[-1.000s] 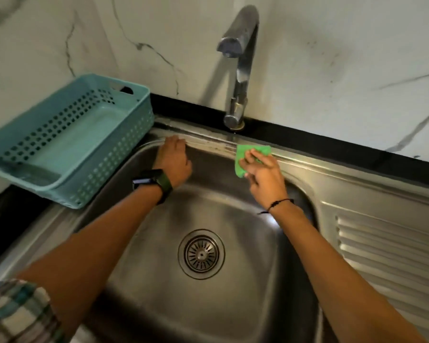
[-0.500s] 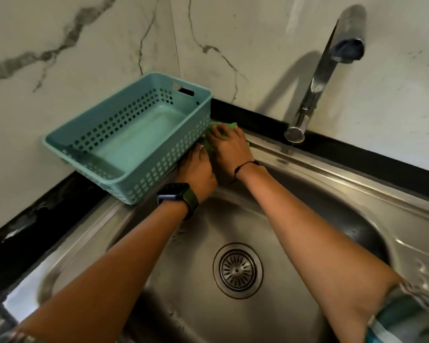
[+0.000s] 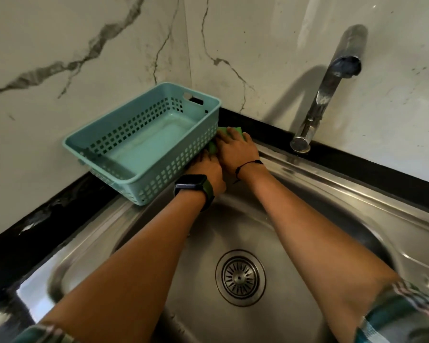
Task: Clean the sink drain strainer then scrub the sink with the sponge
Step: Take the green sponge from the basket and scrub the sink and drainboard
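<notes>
The right hand presses the green sponge onto the rear left corner of the sink rim, its fingers laid over the sponge and bent down onto it; most of the sponge is hidden beneath the hand. The left hand lies just beside it at the rim, against the lower wall of the teal basket; whether its fingers are curled or flat cannot be told, since their tips are hidden. The drain strainer is seated in the drain at the basin floor, well apart from both hands. Risk, as a judgement: the basket stands partly over the sink edge, and the sponge touches its corner. A firm stroke to the left could push the basket along the bench or tip it into the basin. The corner is narrow, so the sponge may bunch or slip from under the fingers, leaving grime along the rim seam. The faucet stands well to the right and poses no obstruction here. Compared with one second ago, the sponge has travelled left along the rear rim from below the faucet base to the basket corner; the left hand has moved with it toward the basket. Compared with half a second ago, both hands occupy nearly the same position.
</notes>
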The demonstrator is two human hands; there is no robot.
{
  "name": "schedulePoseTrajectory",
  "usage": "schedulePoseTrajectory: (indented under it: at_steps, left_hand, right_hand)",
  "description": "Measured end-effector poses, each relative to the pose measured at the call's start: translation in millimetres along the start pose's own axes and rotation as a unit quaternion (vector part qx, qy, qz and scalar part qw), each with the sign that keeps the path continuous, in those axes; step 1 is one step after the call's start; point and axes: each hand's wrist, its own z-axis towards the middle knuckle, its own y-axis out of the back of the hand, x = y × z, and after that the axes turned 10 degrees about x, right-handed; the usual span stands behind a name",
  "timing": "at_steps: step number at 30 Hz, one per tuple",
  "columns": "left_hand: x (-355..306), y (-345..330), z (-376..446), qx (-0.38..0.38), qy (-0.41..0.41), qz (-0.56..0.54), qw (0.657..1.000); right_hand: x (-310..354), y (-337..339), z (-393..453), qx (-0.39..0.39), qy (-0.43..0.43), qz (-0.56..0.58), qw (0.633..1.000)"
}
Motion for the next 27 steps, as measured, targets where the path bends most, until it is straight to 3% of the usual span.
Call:
schedulePoseTrajectory:
  at_steps: [3,7,11,20,27]
  left_hand:
    - [-1,1,-1,0.012,0.005,-0.001,1.0]
    - [2,3,-2,0.025,-0.002,-0.027,0.999]
    - [4,3,-4,0.022,-0.002,-0.043,0.999]
    - [-4,-3,5,0.013,0.006,-0.016,1.0]
    - [-4,1,-1,0.045,0.008,-0.009,0.999]
  right_hand:
    - [-15,-5,-28,-0.007,-0.04,-0.005,0.999]
    - [-30,-27,-84,-0.094,-0.127,0.015,0.987]
    - [-16,-33,-79,-0.116,-0.198,0.069,0.971]
    - [-4,-16,-16,-0.03,-0.03,-0.025,0.999]
    - [-47,-17,-83,-0.026,-0.042,-0.065,0.997]
